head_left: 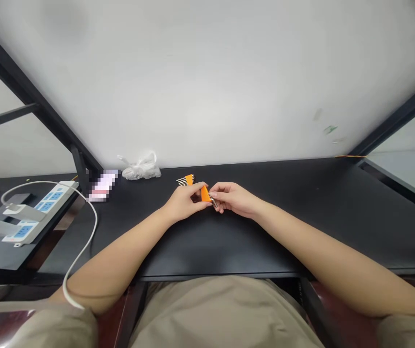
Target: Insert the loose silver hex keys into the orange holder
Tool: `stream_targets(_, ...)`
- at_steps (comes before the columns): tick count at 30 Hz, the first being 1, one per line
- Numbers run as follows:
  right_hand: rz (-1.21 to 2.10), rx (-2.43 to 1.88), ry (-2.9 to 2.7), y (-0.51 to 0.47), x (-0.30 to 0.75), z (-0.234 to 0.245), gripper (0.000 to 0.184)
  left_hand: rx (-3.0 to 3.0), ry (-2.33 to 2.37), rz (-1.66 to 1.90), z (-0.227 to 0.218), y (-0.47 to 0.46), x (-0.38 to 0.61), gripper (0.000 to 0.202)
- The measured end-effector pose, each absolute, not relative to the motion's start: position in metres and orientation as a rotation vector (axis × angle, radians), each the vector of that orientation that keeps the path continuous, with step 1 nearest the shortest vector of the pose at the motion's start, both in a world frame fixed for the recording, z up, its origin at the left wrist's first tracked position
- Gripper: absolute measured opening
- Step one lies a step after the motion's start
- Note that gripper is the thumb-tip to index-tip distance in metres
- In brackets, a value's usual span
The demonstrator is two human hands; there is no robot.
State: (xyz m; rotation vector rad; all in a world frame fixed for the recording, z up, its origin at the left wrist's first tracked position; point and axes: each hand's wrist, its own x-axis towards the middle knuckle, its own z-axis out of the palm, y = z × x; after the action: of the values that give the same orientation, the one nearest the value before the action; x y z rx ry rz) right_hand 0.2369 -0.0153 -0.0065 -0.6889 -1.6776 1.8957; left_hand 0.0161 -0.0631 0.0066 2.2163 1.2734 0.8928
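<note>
My left hand (186, 200) is closed round a small orange holder (205, 194) above the middle of the black table (302, 212). My right hand (231, 198) meets it from the right, its fingers pinched on a thin metal piece (214, 201) at the holder's end. Just behind my left hand lies a second orange holder with a row of dark metal keys (185, 181) fanned out to the left.
A crumpled clear plastic bag (141, 168) lies at the table's back edge by the white wall. A blurred pink object (101, 186) sits left of it. White power strips (29, 212) and a white cable (84, 241) occupy the left side.
</note>
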Motion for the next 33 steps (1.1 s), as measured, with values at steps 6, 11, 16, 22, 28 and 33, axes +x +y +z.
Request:
stream_targets(6, 1.054, -0.943, -2.192, 0.005, 0.259, -0.004, 0.025, 2.244, 1.355, 0.858, 0.002, -0.060, 0.012, 0.046)
stream_targets(11, 0.411, -0.987, -2.498, 0.026, 0.281, -0.014, 0.017, 2.300, 1.407, 0.764, -0.004, -0.055, 0.003, 0.048)
stream_targets(16, 0.232, -1.056, -2.665, 0.026, 0.280, -0.015, 0.017, 2.298, 1.444, 0.725, -0.005, -0.053, 0.002, 0.050)
stream_targets(22, 0.205, -1.186, -2.815, 0.013, 0.276, -0.003, 0.003, 2.292, 1.452, 0.704, -0.006, -0.052, 0.001, 0.052)
stream_targets(28, 0.406, -1.071, -2.858, 0.001, 0.273, 0.008, 0.008, 2.285, 1.407, 0.730, -0.007, -0.054, 0.002, 0.055)
stream_targets(33, 0.509, -0.880, -2.675, -0.005, 0.268, 0.013, 0.005, 2.311, 1.392, 0.760, -0.003, -0.058, 0.006, 0.052)
